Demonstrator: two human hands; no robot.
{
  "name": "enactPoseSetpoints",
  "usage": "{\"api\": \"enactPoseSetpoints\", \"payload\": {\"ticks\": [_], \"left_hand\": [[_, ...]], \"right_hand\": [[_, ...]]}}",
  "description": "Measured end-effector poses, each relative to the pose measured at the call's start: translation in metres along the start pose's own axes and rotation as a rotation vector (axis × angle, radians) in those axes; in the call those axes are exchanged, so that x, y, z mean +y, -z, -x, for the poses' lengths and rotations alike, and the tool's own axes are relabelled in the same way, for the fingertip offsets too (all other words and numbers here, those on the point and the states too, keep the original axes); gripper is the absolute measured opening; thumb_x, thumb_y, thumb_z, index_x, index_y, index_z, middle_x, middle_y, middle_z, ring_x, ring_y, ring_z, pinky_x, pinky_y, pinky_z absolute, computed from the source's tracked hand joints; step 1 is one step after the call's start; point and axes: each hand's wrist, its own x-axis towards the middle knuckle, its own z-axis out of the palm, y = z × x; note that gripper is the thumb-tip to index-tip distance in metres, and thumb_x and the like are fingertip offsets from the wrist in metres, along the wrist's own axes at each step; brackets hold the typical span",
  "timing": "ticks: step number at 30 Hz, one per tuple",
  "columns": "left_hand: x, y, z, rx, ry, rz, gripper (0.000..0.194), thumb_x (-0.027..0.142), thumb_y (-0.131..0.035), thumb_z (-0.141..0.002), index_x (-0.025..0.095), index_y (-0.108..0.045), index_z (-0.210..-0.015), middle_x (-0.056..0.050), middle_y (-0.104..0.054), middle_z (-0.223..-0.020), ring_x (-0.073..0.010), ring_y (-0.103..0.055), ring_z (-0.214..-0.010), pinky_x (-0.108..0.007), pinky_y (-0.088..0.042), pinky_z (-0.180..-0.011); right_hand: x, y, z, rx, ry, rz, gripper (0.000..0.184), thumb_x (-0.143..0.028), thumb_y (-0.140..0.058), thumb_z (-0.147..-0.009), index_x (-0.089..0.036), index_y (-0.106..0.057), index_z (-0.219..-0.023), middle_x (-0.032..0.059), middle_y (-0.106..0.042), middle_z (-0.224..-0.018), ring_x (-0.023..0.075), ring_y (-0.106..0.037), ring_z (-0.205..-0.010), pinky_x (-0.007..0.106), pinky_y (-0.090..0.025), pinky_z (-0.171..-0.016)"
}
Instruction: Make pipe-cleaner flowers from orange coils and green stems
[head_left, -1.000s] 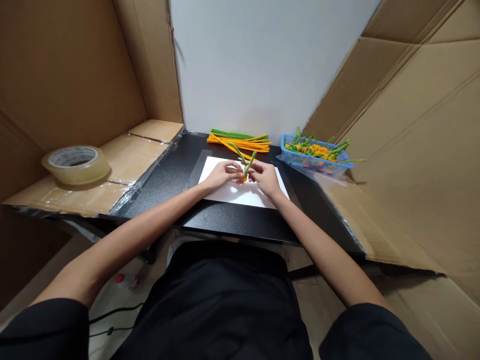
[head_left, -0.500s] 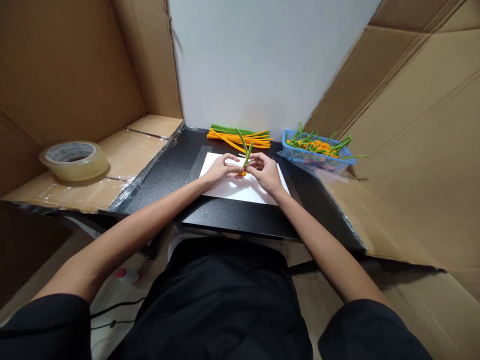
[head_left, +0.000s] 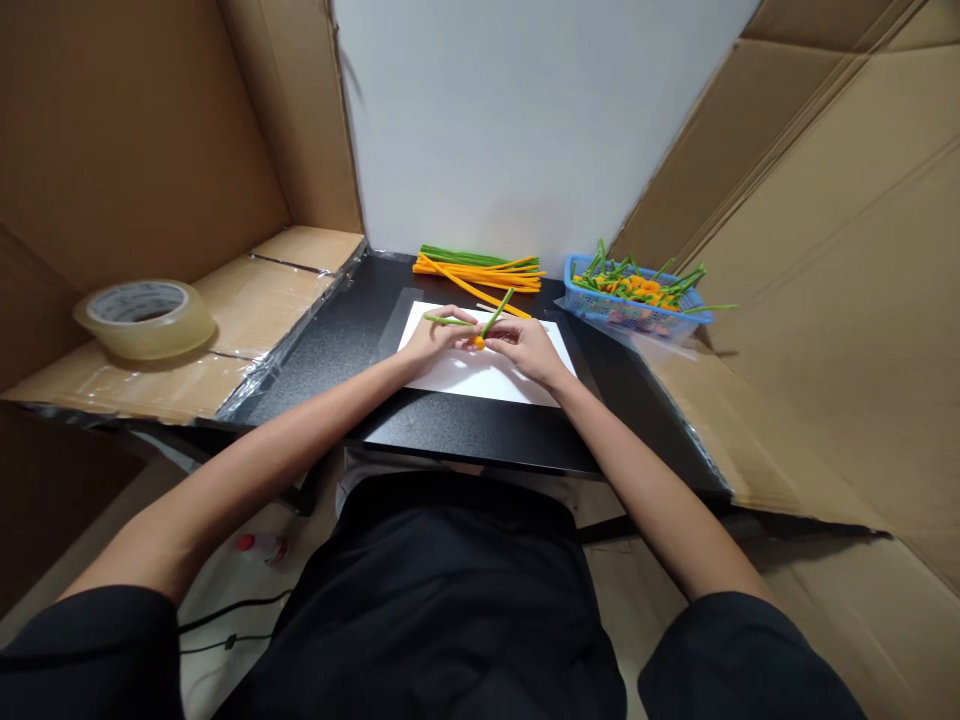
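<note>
Above a white sheet (head_left: 480,384) on the black table, my two hands meet around a small orange piece (head_left: 478,343) with green pipe cleaner stems (head_left: 498,311). My left hand (head_left: 439,340) is closed, its fingers pinching the piece from the left; one green stem end (head_left: 447,321) points left across it. From the other side my right hand (head_left: 526,348) pinches the piece near the base of the upright green stem. The fingers partly hide where orange and green join.
Behind the sheet lies a bundle of orange (head_left: 480,272) and green pipe cleaners (head_left: 450,254). A blue basket (head_left: 637,312) of orange-and-green pieces stands at the back right. A tape roll (head_left: 146,320) rests on the cardboard at left; cardboard walls (head_left: 825,250) flank the table.
One green stem, upright beside the other before, now lies bent out to the left over my left hand. The other stem leans up to the right. Both hands stay close together.
</note>
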Motion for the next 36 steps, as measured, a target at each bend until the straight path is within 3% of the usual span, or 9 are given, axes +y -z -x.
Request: {"api": "enactPoseSetpoints", "payload": {"ticks": [6, 9, 12, 17, 19, 24, 28, 31, 36], "left_hand": [[0.002, 0.000, -0.003, -0.051, 0.053, 0.045, 0.031, 0.021, -0.085, -0.061, 0.009, -0.069, -0.084, -0.009, -0.072, -0.080, -0.0165, -0.068, -0.073, -0.033, -0.053, -0.077], [0.001, 0.001, -0.004, -0.106, 0.079, 0.025, 0.032, 0.017, -0.085, -0.061, 0.008, -0.069, -0.087, -0.009, -0.073, -0.085, -0.0171, -0.068, -0.079, -0.033, -0.051, -0.081], [0.001, 0.001, -0.004, -0.069, 0.109, 0.051, 0.034, 0.010, -0.082, -0.058, 0.011, -0.065, -0.088, -0.005, -0.071, -0.079, -0.0167, -0.068, -0.076, -0.032, -0.051, -0.077], [0.004, 0.000, -0.003, -0.044, 0.139, 0.065, 0.038, 0.006, -0.075, -0.058, 0.013, -0.061, -0.093, -0.002, -0.069, -0.071, -0.0164, -0.068, -0.074, -0.027, -0.048, -0.069], [0.004, 0.001, -0.003, -0.062, 0.148, 0.056, 0.038, 0.006, -0.075, -0.058, 0.013, -0.062, -0.093, -0.002, -0.069, -0.073, -0.0164, -0.068, -0.075, -0.027, -0.048, -0.070], [0.002, 0.003, -0.003, -0.084, 0.097, 0.000, 0.042, 0.008, -0.078, -0.059, 0.014, -0.061, -0.097, -0.003, -0.071, -0.084, -0.0175, -0.069, -0.078, -0.031, -0.051, -0.076], [-0.003, 0.003, -0.003, -0.073, 0.017, -0.090, 0.044, 0.015, -0.083, -0.062, 0.015, -0.061, -0.100, -0.005, -0.071, -0.092, -0.0195, -0.070, -0.080, -0.034, -0.054, -0.075], [-0.005, 0.000, -0.004, -0.055, 0.023, -0.166, 0.036, 0.024, -0.086, -0.064, 0.011, -0.066, -0.092, -0.008, -0.071, -0.093, -0.0196, -0.070, -0.079, -0.034, -0.056, -0.076], [-0.002, -0.002, -0.004, 0.000, 0.070, -0.025, 0.025, 0.013, -0.085, -0.061, 0.010, -0.070, -0.081, -0.006, -0.072, -0.082, -0.0178, -0.069, -0.080, -0.038, -0.054, -0.090]], "right_hand": [[-0.003, 0.004, 0.003, 0.106, 0.088, 0.281, 0.015, -0.020, -0.068, -0.081, -0.022, -0.080, -0.090, 0.0083, -0.076, -0.095, 0.0225, -0.066, -0.079, 0.036, -0.053, -0.075], [-0.001, 0.008, 0.004, 0.076, 0.153, 0.346, 0.015, -0.022, -0.066, -0.084, -0.023, -0.080, -0.090, 0.0080, -0.074, -0.095, 0.0210, -0.064, -0.075, 0.036, -0.052, -0.074], [0.002, 0.012, 0.003, -0.017, 0.235, 0.340, 0.017, -0.024, -0.064, -0.086, -0.023, -0.079, -0.094, 0.0089, -0.073, -0.099, 0.0229, -0.066, -0.083, 0.036, -0.054, -0.075], [0.000, 0.015, 0.002, -0.081, 0.293, 0.364, 0.019, -0.025, -0.064, -0.088, -0.026, -0.078, -0.100, 0.0089, -0.073, -0.111, 0.0268, -0.065, -0.105, 0.041, -0.051, -0.093], [-0.003, 0.014, 0.002, -0.060, 0.278, 0.377, 0.019, -0.026, -0.064, -0.088, -0.026, -0.078, -0.101, 0.0087, -0.073, -0.111, 0.0261, -0.065, -0.104, 0.040, -0.051, -0.092], [-0.010, 0.004, 0.004, 0.054, 0.142, 0.284, 0.021, -0.039, -0.068, -0.085, -0.022, -0.078, -0.094, 0.0079, -0.074, -0.095, 0.0206, -0.066, -0.074, 0.033, -0.053, -0.067], [-0.011, -0.005, 0.004, 0.221, 0.063, 0.191, 0.019, -0.033, -0.069, -0.083, -0.018, -0.078, -0.089, 0.0077, -0.077, -0.088, 0.0221, -0.070, -0.077, 0.033, -0.054, -0.069], [-0.012, -0.009, 0.005, 0.280, 0.008, 0.150, 0.018, -0.031, -0.068, -0.082, -0.018, -0.077, -0.090, 0.0067, -0.078, -0.084, 0.0223, -0.071, -0.073, 0.034, -0.056, -0.071], [-0.015, -0.011, 0.005, 0.297, -0.016, 0.103, 0.019, -0.031, -0.068, -0.080, -0.017, -0.077, -0.090, 0.0069, -0.077, -0.084, 0.0217, -0.071, -0.072, 0.034, -0.056, -0.072]]}}
